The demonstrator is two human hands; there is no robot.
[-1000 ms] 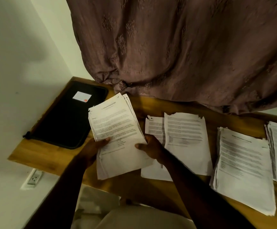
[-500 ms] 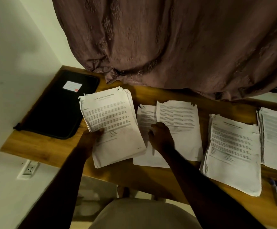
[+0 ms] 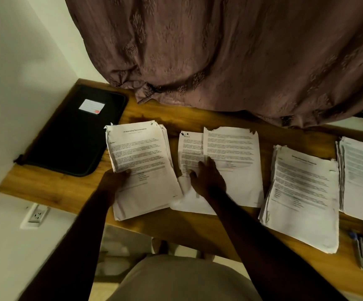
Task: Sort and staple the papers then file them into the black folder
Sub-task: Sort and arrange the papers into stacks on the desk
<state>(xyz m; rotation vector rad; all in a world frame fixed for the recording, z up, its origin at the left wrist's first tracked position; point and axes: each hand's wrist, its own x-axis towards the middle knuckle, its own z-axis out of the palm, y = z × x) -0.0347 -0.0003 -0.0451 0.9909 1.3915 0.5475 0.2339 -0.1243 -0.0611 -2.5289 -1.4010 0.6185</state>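
Note:
A thick stack of printed papers (image 3: 141, 161) lies left of centre on the wooden desk (image 3: 52, 185). My left hand (image 3: 114, 181) grips its lower left edge, thumb on the top sheet. My right hand (image 3: 208, 177) rests flat, fingers spread, on two overlapping loose sheets (image 3: 230, 157) beside that stack. The black zipped folder (image 3: 74, 137) with a white label lies shut at the desk's far left corner. Two more paper stacks lie to the right, one (image 3: 302, 192) near and one (image 3: 362, 177) cut off by the frame edge.
A brown curtain (image 3: 219, 51) hangs over the desk's back edge. A stapler or pens (image 3: 359, 248) lie at the front right. White wall with a power socket (image 3: 36, 215) is on the left. My lap shows below the desk.
The thick stack, held up in both hands a second ago, has come down onto the desk. My right hand let go of it and moved right onto the loose sheets.

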